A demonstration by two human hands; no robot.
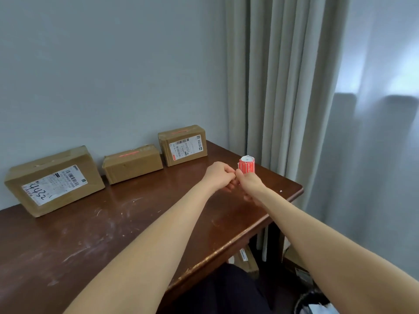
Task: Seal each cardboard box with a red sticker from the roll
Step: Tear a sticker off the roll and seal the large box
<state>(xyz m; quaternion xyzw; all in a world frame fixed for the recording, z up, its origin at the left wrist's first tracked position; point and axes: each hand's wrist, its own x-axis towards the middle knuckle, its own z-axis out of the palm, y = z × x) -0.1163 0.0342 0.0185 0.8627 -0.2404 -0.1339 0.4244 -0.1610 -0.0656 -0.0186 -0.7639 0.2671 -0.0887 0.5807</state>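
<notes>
Three cardboard boxes sit in a row on the brown table (113,223), up against the wall: a big box (54,180) on the left, a small box (132,164) in the middle and a tall box (183,145) on the right. One sticker roll (247,165) stands on its end near the far right corner of the table, well apart from the big box. Two boxes, the small one and the tall one, show a red strip on top. I see none on the big box, so that one looks left to do. Your left hand (220,175) and your right hand (250,184) meet just in front of the roll with fingers curled. They seem to pinch the loose end (239,166) of red sticker that hangs off the roll, though the bit between your fingertips is too small to see well. A sticker will be very light, thin and floppy, and its gluey back may curl onto your fingers, so hold it by one corner only. The roll looks light too and could tip over, so hold its sides while you peel. The boxes look stiff and should stay put when you press down.
</notes>
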